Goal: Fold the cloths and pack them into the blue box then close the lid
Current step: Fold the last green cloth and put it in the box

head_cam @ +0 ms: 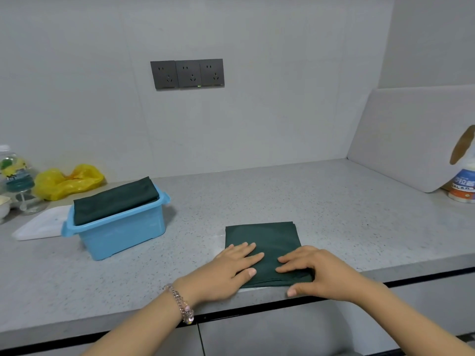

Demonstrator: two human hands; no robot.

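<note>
A dark green cloth [267, 237], folded into a rectangle, lies flat near the counter's front edge. My left hand [228, 271] presses on its near left part with straight fingers. My right hand [316, 273] rests flat on its near right part, thumb at the counter's edge. To the left stands the blue box [123, 232], open, with another folded dark green cloth [115, 199] lying across its top and sticking out above the rim. The white lid [38, 224] lies flat on the counter behind the box on its left.
A yellow plastic bag [66, 181], a water bottle [12, 168] and a glass stand at the far left. A white board [406, 140] leans on the right wall beside a bottle [462, 183]. Wall sockets [187, 73] sit above the speckled counter [257, 196].
</note>
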